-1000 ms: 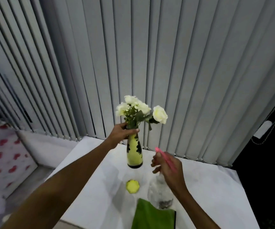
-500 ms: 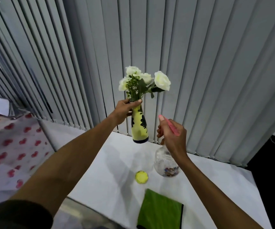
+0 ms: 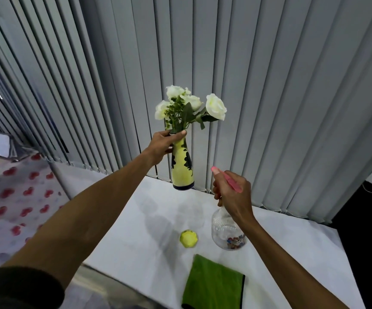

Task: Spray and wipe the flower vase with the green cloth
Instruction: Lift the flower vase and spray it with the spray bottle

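A yellow vase [image 3: 182, 170] with black leaf marks and white flowers [image 3: 189, 105] hangs in the air above the white table [image 3: 136, 219]. My left hand [image 3: 165, 144] grips it by the neck. To its right, my right hand [image 3: 232, 192] is closed round the pink head of a clear spray bottle [image 3: 227, 233], whose nozzle points toward the vase. The bottle's base looks lifted just off the table. A folded green cloth [image 3: 213, 284] lies flat at the table's near edge.
A small yellow round disc [image 3: 188, 238] lies on the table left of the bottle. Grey vertical blinds [image 3: 270, 85] close off the back. A white sheet with red spots [image 3: 13, 197] lies to the left. A dark gap lies right of the table.
The vase has been lifted off the table by my left hand and held up. The spray bottle has risen with my right hand and its nozzle now faces the vase.
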Tool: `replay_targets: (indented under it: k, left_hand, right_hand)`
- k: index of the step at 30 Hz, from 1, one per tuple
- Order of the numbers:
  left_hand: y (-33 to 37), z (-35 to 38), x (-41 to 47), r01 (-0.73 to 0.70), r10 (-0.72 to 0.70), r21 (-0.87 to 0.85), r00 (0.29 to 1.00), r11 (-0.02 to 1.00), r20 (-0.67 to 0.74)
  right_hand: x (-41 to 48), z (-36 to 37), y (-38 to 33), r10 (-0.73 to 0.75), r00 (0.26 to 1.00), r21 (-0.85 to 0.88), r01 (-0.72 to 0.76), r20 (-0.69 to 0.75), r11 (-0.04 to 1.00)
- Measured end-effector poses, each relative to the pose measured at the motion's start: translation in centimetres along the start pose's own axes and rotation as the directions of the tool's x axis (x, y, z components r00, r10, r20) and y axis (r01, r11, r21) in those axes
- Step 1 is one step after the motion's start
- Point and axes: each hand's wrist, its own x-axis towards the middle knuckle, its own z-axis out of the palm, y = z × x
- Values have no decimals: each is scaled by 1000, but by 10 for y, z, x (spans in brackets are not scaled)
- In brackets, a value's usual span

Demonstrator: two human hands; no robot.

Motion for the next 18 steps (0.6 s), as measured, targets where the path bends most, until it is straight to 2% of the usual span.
replay_targets:
  k: [6, 15, 18]
  left_hand:
    - [2, -2, 1, -3, 3, 9, 1000, 1000, -16]
    - [5, -2, -7, -49, 49, 6, 999, 999, -17]
    - [4, -2, -8, -30, 30, -1, 999, 1000, -24]
  right_hand:
    - [-4, -6, 2, 33, 999, -26, -32, 14, 999]
    - [-22, -15, 17, 203, 978, -68, -200, 45, 977]
    - [-26, -20, 22, 206, 977, -51, -203, 60, 978]
